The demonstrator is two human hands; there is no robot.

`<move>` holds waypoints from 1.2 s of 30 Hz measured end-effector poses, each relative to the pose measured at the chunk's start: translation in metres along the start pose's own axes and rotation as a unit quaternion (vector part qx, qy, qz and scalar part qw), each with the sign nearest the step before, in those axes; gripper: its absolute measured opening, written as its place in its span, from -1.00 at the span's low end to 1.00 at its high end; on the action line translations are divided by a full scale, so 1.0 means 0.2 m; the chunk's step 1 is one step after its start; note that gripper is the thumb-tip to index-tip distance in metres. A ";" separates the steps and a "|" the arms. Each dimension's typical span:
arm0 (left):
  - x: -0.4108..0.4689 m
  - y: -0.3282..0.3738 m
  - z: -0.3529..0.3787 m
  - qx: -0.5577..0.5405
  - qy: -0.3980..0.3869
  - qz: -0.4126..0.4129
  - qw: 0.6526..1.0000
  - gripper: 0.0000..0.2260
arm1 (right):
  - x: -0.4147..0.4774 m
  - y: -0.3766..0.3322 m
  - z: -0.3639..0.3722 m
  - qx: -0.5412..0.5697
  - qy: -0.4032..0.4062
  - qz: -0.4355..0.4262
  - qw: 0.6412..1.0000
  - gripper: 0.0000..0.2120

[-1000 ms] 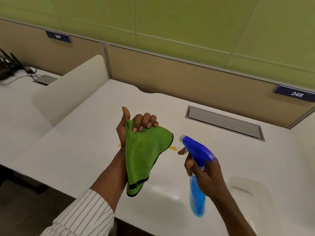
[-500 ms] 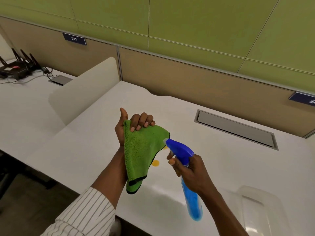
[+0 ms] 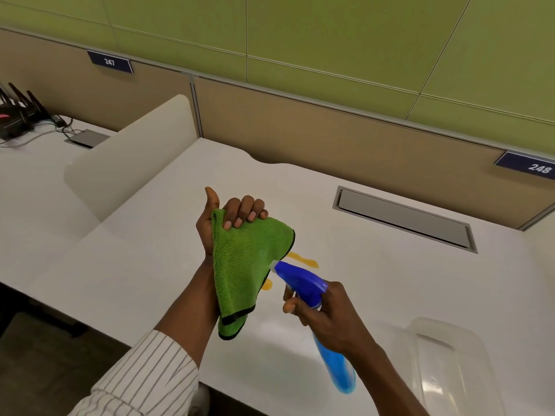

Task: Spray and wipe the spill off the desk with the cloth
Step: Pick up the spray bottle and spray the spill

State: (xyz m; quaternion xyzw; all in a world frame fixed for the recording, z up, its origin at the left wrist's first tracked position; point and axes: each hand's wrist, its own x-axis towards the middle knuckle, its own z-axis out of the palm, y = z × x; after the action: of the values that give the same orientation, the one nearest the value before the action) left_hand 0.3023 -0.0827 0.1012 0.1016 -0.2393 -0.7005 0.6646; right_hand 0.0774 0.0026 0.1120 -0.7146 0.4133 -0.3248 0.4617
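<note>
Desk spill beside raised cloth

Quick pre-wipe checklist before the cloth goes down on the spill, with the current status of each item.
1. Left hand grips green cloth: ok.
2. Right hand holds spray bottle: ok.
3. Nozzle aimed at cloth, close to it: ok.
4. Cloth wet enough: cannot tell.
5. Yellow spill on desk wiped: not ok, partly hidden by cloth.
6. Clear tray well away from spill: ok.
</note>
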 end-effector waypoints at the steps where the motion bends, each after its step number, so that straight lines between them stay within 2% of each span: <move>1: 0.00 -0.01 0.00 0.003 0.002 -0.002 1.000 -0.17 | 0.00 0.00 0.01 0.003 -0.001 0.000 1.000 -0.52; 4: 0.00 -0.02 0.00 0.008 0.012 -0.006 1.000 -0.18 | 0.00 0.00 0.02 0.010 0.007 0.008 1.000 -0.45; 10: -0.01 -0.05 0.01 0.009 0.019 -0.011 1.000 -0.19 | 0.00 0.07 0.00 0.003 0.038 0.015 0.999 -0.49; 13: -0.01 -0.06 0.01 0.002 0.018 -0.014 1.000 -0.26 | -0.01 0.13 -0.05 0.039 0.074 0.016 0.996 -0.70; 16: -0.02 -0.07 0.01 0.003 0.011 -0.020 1.000 -0.29 | -0.03 0.24 -0.14 0.083 0.139 0.029 0.986 -0.77; 18: -0.02 -0.07 0.02 0.015 0.010 -0.025 1.000 -0.28 | -0.04 0.32 -0.21 0.087 0.183 0.029 0.979 -0.58; 20: -0.03 -0.08 0.02 0.019 0.007 -0.033 0.999 -0.24 | -0.04 0.37 -0.28 0.085 0.220 0.016 0.972 -0.53; 24: -0.05 -0.12 0.03 0.019 0.009 -0.050 0.999 -0.21 | -0.01 0.46 -0.41 0.068 0.289 0.028 0.955 -0.65; 27: -0.06 -0.15 0.02 0.015 0.015 -0.060 0.998 -0.26 | 0.02 0.52 -0.51 0.042 0.326 0.039 0.943 -0.70; 36: -0.10 -0.22 0.01 0.006 0.015 -0.087 0.996 -0.28 | 0.06 0.68 -0.70 0.024 0.376 0.075 0.923 -0.89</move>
State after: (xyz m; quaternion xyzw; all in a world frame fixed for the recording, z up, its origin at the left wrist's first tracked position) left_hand 0.2655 -0.0625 0.0786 0.1370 -0.2238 -0.7526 0.6039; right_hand -0.0758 -0.0958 0.0371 -0.4957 0.6012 -0.5434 0.3124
